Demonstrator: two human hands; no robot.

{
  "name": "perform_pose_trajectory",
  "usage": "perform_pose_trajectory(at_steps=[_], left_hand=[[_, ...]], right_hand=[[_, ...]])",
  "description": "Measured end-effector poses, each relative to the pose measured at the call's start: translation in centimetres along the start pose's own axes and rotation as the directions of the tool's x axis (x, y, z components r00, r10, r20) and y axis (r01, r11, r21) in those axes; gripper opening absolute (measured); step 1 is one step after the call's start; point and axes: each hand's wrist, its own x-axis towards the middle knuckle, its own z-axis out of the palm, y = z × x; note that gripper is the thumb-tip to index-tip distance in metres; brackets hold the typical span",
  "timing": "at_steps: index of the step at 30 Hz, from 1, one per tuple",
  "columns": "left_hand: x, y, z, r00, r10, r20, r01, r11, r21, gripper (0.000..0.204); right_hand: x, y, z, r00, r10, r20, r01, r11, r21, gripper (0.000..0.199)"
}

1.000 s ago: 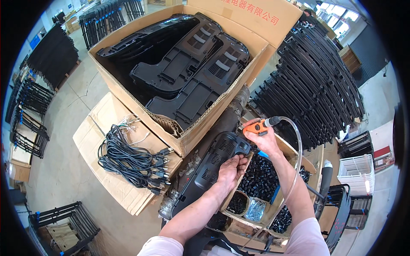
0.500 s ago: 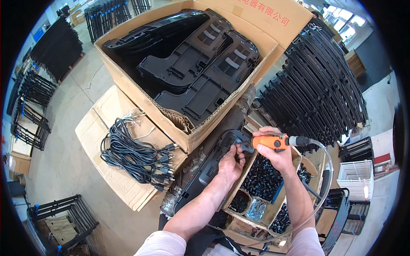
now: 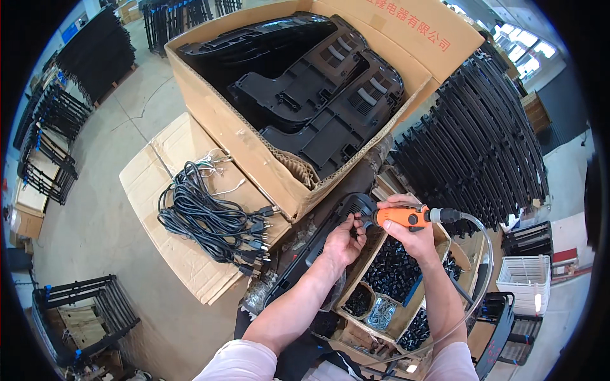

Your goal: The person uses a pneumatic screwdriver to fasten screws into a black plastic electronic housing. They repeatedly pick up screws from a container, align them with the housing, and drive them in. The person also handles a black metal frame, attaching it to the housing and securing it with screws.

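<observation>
Landmark: big cardboard box (image 3: 254, 152) of black plastic shells. Left of box: cable bundle (image 3: 210, 219) on flat cardboard. Just below box corner: left hand (image 3: 343, 240) fingers curled, pinching edge of black housing (image 3: 324, 238). Right of it: right hand (image 3: 413, 232) clenched around orange driver (image 3: 401, 217), tip at housing. Beneath: tray of black parts (image 3: 394, 273).

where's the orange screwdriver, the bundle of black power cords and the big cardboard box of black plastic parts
orange screwdriver (image 3: 401, 217), head view, on its orange body
bundle of black power cords (image 3: 206, 216), head view, middle of the coil
big cardboard box (image 3: 225, 130), head view, on its brown side wall
</observation>
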Motion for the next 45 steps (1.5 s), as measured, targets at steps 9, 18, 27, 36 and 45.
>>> perform_pose_trajectory(at_steps=[9, 18, 27, 36, 45], left_hand=[[0.1, 0.2, 0.8, 0.994, 0.076, -0.076, -0.074, 0.997, 0.035, 0.029], [-3.6, -1.8, -0.2, 0.996, 0.059, -0.064, -0.04, 0.965, 0.261, 0.033], [-7.4, -3.6, -3.7, 0.996, 0.016, -0.083, 0.012, 0.946, 0.325, 0.034], [-9.6, -4.9, -8.5, 0.996, -0.053, 0.066, 0.018, 0.89, 0.457, 0.031], [-12.0, -4.9, -10.5, 0.997, -0.075, -0.023, 0.078, 0.904, 0.421, 0.023]], right_hand=[[1.3, 0.6, 2.1, 0.999, -0.026, -0.046, 0.024, 0.999, -0.049, 0.053], [4.2, 2.6, 3.6, 0.995, -0.008, -0.104, 0.001, 0.998, -0.062, 0.049], [5.2, 4.9, 4.1, 0.998, -0.051, -0.021, 0.046, 0.983, -0.176, 0.036], [6.0, 4.2, 4.5, 0.998, -0.056, 0.014, 0.057, 0.977, -0.207, 0.028], [6.0, 4.7, 4.4, 0.999, -0.025, 0.02, 0.029, 0.979, -0.203, 0.039]])
